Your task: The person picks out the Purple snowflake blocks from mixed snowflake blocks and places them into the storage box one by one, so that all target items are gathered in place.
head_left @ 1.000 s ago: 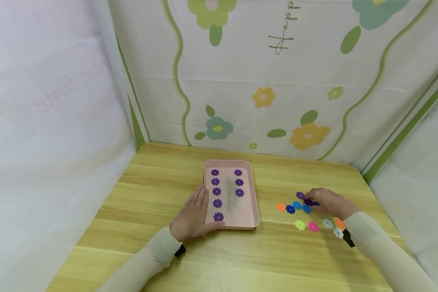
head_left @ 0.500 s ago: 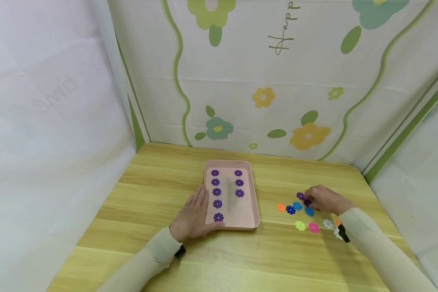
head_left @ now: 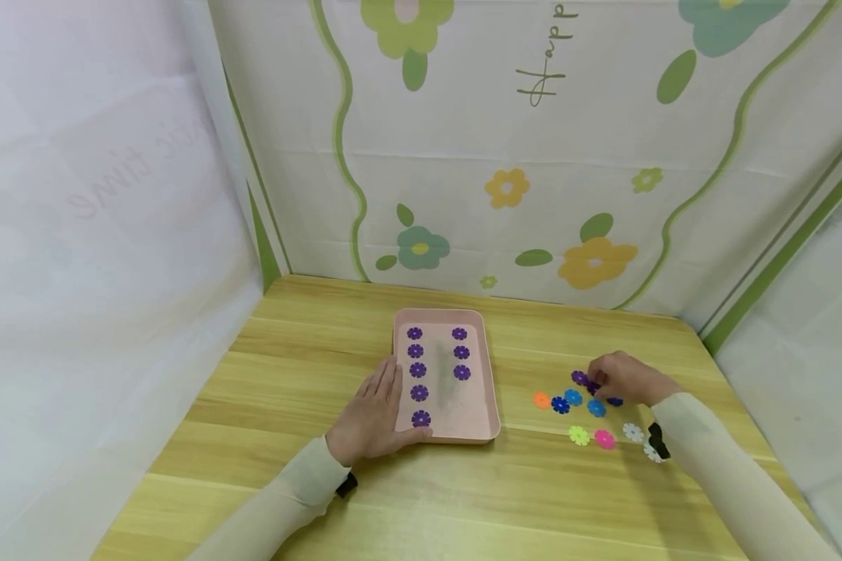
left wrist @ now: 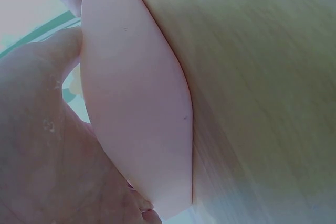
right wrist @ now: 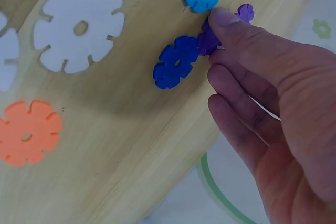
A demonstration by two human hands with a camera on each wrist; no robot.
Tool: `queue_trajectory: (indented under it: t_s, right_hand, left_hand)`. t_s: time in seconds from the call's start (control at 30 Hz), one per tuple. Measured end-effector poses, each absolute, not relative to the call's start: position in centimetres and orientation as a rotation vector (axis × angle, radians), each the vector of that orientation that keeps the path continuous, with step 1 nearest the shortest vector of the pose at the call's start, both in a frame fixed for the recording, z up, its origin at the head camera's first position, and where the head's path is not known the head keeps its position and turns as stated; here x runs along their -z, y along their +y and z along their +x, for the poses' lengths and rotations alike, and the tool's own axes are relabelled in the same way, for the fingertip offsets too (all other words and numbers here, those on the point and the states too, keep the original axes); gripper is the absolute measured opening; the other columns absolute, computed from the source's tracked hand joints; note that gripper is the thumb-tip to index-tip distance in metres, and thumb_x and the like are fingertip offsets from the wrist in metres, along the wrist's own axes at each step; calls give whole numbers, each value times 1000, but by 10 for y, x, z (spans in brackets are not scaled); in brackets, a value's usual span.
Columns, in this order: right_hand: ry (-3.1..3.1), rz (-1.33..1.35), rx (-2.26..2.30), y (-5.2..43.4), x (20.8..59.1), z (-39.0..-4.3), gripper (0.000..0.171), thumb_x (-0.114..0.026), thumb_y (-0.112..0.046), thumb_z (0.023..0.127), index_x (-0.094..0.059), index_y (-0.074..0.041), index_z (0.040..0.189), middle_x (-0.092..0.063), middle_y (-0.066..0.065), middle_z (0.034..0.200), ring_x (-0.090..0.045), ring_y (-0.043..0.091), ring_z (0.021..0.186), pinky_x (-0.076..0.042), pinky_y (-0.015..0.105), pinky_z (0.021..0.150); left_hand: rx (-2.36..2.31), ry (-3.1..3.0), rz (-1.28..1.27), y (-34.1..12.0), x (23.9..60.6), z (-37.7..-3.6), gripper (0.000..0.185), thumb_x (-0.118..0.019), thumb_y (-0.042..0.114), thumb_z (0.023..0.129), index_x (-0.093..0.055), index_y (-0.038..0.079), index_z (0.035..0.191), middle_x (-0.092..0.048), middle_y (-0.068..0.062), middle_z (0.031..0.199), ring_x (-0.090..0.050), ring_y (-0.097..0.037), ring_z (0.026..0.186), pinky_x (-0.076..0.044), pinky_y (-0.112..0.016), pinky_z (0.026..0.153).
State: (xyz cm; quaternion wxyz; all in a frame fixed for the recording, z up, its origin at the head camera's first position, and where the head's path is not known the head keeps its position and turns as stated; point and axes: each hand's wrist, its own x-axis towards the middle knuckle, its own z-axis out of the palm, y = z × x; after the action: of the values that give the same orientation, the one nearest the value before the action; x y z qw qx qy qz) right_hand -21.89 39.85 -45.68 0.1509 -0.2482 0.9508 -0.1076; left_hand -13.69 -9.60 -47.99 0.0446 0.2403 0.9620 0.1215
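In the head view my left hand [head_left: 368, 413] rests on the near left corner of a pink tray [head_left: 493, 397], fingers straight along its left side and thumb over the near rim. The left wrist view shows the tray's outer wall [left wrist: 142, 93] beside the palm. Purple flower-shaped discs [head_left: 418, 370] lie inside the tray in two columns, the left one longer. To the right, my right hand [head_left: 631, 379] pinches a purple disc [right wrist: 208, 39] between thumb and forefinger, low over the table. A dark blue disc [right wrist: 176, 62] lies right beside it; another purple disc [head_left: 578, 377] lies just left of the fingers.
Loose discs lie around the right hand: orange [head_left: 542, 400], blue [head_left: 560, 405], light blue [head_left: 596, 407], yellow-green [head_left: 578, 435], pink [head_left: 605, 439] and white [head_left: 633, 432]. Patterned cloth [head_left: 463, 156] stands behind the wooden table [head_left: 309, 351], with more cloth at both sides.
The right hand has shifted slightly at the purple discs, and a light blue disc beside it has slid a little toward the near side. The left hand and tray stay put.
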Motion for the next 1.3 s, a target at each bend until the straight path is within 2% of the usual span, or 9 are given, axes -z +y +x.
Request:
queue_trajectory:
  t_s: [0.1, 0.3, 0.43, 0.7, 0.8, 0.93, 1.07, 1.3]
  right_hand:
    - [2733, -696, 299, 401, 456, -221, 18, -85, -7, 87, -75, -5, 102, -74, 4, 94, -63, 10, 82, -59, 32, 72]
    - [2702, -634, 328, 404, 458, -228, 16, -85, -10, 88, -76, -5, 101, -72, 1, 90, -59, 10, 77, -56, 29, 69]
    - [2688, -579, 339, 406, 460, -231, 14, -85, -11, 89, -74, -8, 98, -68, -3, 86, -54, 10, 73, -50, 26, 67]
    - [2682, -503, 376, 406, 452, -231, 11, -79, -8, 93, -68, -9, 90, -67, -1, 86, -54, 11, 68, -47, 26, 65]
    - [2682, -534, 363, 403, 443, -231, 8, -73, -2, 94, -70, -9, 90, -68, 0, 86, -53, 11, 68, -47, 26, 65]
    - [2658, -595, 354, 397, 432, -229, 14, -66, 2, 94, -71, -9, 87, -66, 0, 80, -52, 9, 66, -46, 26, 65]
    - [2636, -647, 351, 388, 423, -230, 17, -66, -1, 97, -71, -10, 84, -65, -2, 77, -51, 6, 65, -45, 24, 64]
    - [2591, -747, 360, 356, 407, -230, 17, -68, -9, 102, -73, -12, 86, -70, -3, 79, -53, 5, 67, -47, 24, 66]
  left_hand:
    - [-391, 2941, 749, -96, 482, -138, 121, -52, 82, 93, -18, -10, 164, -12, -30, 174, -17, -46, 163, -27, -58, 130]
    - [-366, 2927, 724, -96, 479, -137, 121, -53, 81, 93, -17, -9, 165, -11, -29, 175, -16, -44, 164, -27, -57, 131]
    - [-339, 2928, 707, -95, 478, -136, 121, -52, 82, 93, -18, -8, 165, -11, -28, 175, -17, -43, 164, -27, -55, 131]
    - [-344, 2921, 707, -95, 477, -135, 120, -52, 82, 93, -17, -7, 166, -10, -27, 176, -16, -42, 164, -26, -55, 131]
    - [-352, 2923, 705, -95, 477, -135, 120, -53, 81, 93, -17, -8, 165, -11, -27, 175, -17, -43, 164, -27, -56, 131]
    - [-350, 2922, 702, -95, 476, -135, 120, -54, 81, 93, -17, -8, 165, -11, -27, 175, -16, -43, 164, -26, -56, 131]
    - [-344, 2917, 698, -96, 476, -135, 120, -53, 81, 93, -17, -7, 166, -11, -27, 176, -16, -43, 164, -26, -56, 131]
    - [-338, 2913, 703, -95, 476, -136, 121, -52, 82, 93, -17, -7, 166, -11, -27, 176, -16, -42, 164, -26, -56, 131]
